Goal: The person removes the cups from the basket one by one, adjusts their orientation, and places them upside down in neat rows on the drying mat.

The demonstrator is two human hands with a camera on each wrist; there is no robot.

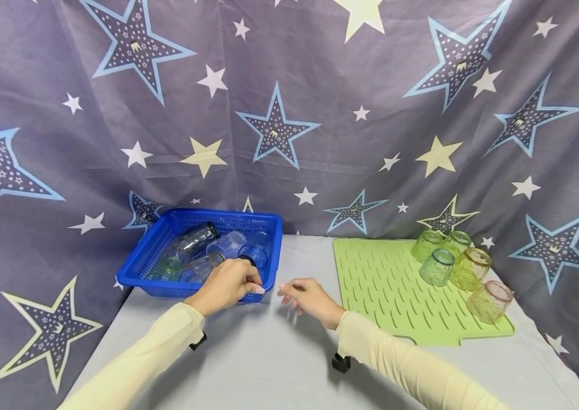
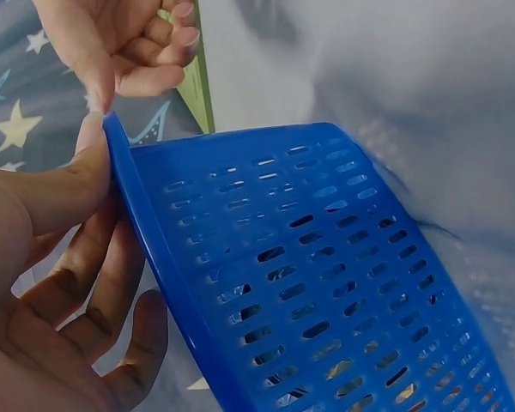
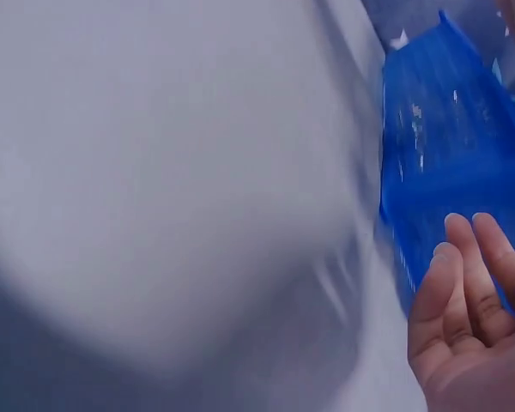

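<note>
At the front right corner of a blue plastic basket [image 1: 138, 283], my left hand [image 1: 230, 286] has bent fingers at the rim. Close up in the left wrist view, the left hand [image 2: 60, 275] pinches the edge at the corner; part of its grip is hidden. My right hand [image 1: 312, 300] hovers just right of that corner, fingers loosely bent, nothing in them. The right wrist view has the right hand [image 3: 476, 318] in front of the basket's blue wall [image 3: 446, 120]. Inside the basket lie several glasses, among them a dark glass [image 1: 194, 240] and a clear glass [image 1: 228, 245].
A green drying mat [image 1: 381, 285] lies on the right of the white-covered table [image 1: 263, 364]. Several tinted glasses stand upside down on its right side, including a bluish glass [image 1: 437, 267], a yellow glass [image 1: 471, 270] and a pink glass [image 1: 490, 302]. A star-patterned curtain [image 1: 315, 136] hangs behind.
</note>
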